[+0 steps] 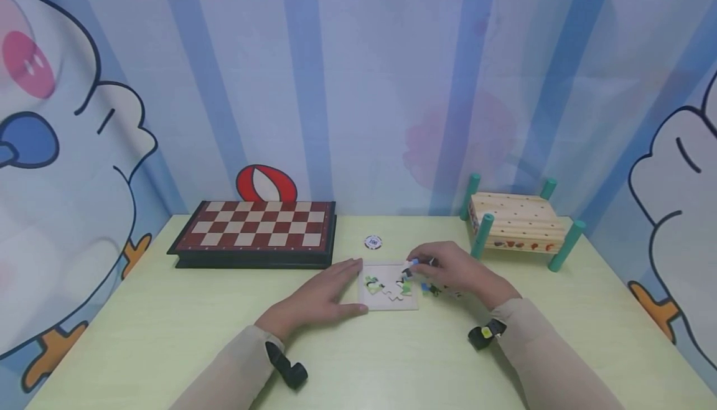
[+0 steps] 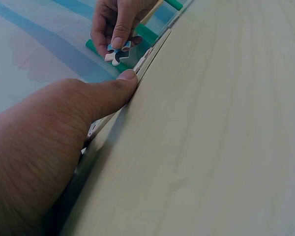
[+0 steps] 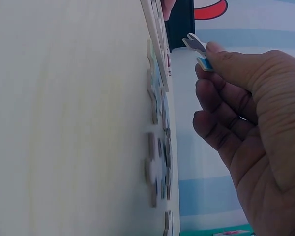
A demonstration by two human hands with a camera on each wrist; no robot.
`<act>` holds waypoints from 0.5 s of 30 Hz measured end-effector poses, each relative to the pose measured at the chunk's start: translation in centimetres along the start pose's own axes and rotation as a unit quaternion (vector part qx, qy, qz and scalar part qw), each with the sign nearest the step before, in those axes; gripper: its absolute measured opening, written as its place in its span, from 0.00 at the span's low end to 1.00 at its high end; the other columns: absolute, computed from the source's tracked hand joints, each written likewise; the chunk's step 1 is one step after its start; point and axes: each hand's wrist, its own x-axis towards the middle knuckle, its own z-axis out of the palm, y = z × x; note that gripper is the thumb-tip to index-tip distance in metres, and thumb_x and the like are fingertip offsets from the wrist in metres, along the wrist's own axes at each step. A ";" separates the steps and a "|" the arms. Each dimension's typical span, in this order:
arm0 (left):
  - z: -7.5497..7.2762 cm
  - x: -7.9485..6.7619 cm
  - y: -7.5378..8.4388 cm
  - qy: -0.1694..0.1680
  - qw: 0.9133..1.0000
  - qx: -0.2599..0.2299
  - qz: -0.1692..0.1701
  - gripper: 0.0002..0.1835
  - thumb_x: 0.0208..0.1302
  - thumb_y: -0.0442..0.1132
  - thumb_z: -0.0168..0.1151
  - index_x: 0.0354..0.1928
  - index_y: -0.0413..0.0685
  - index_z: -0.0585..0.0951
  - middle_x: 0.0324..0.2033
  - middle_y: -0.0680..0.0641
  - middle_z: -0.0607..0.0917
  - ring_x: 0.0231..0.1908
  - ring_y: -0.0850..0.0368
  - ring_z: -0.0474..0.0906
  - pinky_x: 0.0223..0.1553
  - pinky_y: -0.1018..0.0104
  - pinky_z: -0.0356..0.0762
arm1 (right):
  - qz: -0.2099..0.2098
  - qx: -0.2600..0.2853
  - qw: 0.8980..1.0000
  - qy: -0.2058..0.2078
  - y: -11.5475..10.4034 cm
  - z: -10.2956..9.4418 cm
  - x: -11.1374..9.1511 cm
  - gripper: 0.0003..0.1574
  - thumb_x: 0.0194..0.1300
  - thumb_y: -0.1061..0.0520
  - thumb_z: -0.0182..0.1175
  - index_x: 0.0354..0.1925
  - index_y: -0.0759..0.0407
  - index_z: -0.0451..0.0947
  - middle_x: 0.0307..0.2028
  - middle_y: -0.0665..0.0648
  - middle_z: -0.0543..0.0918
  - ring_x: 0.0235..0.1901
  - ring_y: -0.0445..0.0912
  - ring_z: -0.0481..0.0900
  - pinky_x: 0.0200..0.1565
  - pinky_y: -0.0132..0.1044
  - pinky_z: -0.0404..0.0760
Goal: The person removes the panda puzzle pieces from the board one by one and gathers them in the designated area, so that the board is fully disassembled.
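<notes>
Fingers (image 3: pixel 214 56) pinch a puzzle piece (image 3: pixel 196 46), its picture side hidden.

The puzzle tray (image 1: pixel 389 301) lies in the middle of the table (image 1: pixel 168 335). The chessboard (image 1: pixel 254 231) sits behind it to the left, the peg box (image 1: pixel 518 223) behind to the right.

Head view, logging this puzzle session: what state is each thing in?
Puzzle tray: flat on the table, partly filled.
Puzzle piece: pinched in the right hand, above the tray.
Left hand: flat, steadying the tray's edge.
Loose pieces: beside the tray.
Chessboard: closed, without pieces.
</notes>
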 end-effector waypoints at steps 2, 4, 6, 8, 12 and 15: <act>0.0 0.0 0.1 0.000 1.000 0.000 0.000 0.53 0.62 0.76 0.53 0.80 0.53 0.54 0.78 0.51 0.55 0.77 0.51 0.49 0.75 0.50 0.52 | 0.001 -0.001 1.000 0.001 0.2 -0.2 -0.3 0.15 0.73 0.51 0.61 0.54 0.54 0.83 0.42 0.45 0.85 0.39 0.38 0.82 0.41 0.38 0.84; 0.0 0.0 0.1 -0.001 1.000 0.000 -0.001 0.53 0.61 0.76 0.53 0.80 0.53 0.54 0.78 0.51 0.55 0.77 0.51 0.49 0.75 0.51 0.52 | 0.005 -0.006 1.000 0.003 0.4 -0.4 -0.6 0.15 0.73 0.52 0.61 0.55 0.54 0.83 0.41 0.45 0.85 0.39 0.39 0.82 0.41 0.38 0.84; 0.0 0.0 0.1 -0.001 1.000 0.000 -0.001 0.53 0.61 0.76 0.53 0.80 0.53 0.54 0.78 0.51 0.55 0.77 0.52 0.48 0.75 0.51 0.52 | 0.009 -0.007 1.000 0.005 0.7 -0.5 -1.1 0.15 0.73 0.52 0.62 0.54 0.54 0.82 0.41 0.45 0.86 0.39 0.39 0.83 0.41 0.39 0.84; 0.1 0.0 0.0 -0.003 1.000 -0.001 -0.001 0.54 0.61 0.77 0.52 0.80 0.53 0.54 0.78 0.52 0.55 0.77 0.52 0.48 0.75 0.51 0.52 | 0.019 -0.007 1.000 0.006 1.2 -0.7 -1.6 0.15 0.73 0.51 0.62 0.54 0.53 0.82 0.40 0.44 0.86 0.40 0.39 0.82 0.42 0.38 0.84; 0.2 0.0 -0.2 -0.005 1.000 -0.002 -0.001 0.54 0.61 0.77 0.52 0.80 0.54 0.54 0.78 0.53 0.54 0.77 0.53 0.48 0.75 0.51 0.52 | 0.053 -0.001 0.999 0.013 2.1 -1.3 -2.7 0.14 0.72 0.49 0.63 0.53 0.49 0.82 0.40 0.42 0.85 0.40 0.38 0.82 0.43 0.39 0.84; 0.2 0.0 -0.3 -0.005 1.000 0.000 -0.003 0.54 0.60 0.78 0.51 0.80 0.55 0.53 0.78 0.53 0.54 0.77 0.54 0.48 0.75 0.52 0.52 | 0.069 -0.003 0.997 0.024 2.7 -1.8 -3.7 0.13 0.71 0.47 0.64 0.51 0.47 0.83 0.39 0.42 0.85 0.41 0.39 0.82 0.44 0.40 0.84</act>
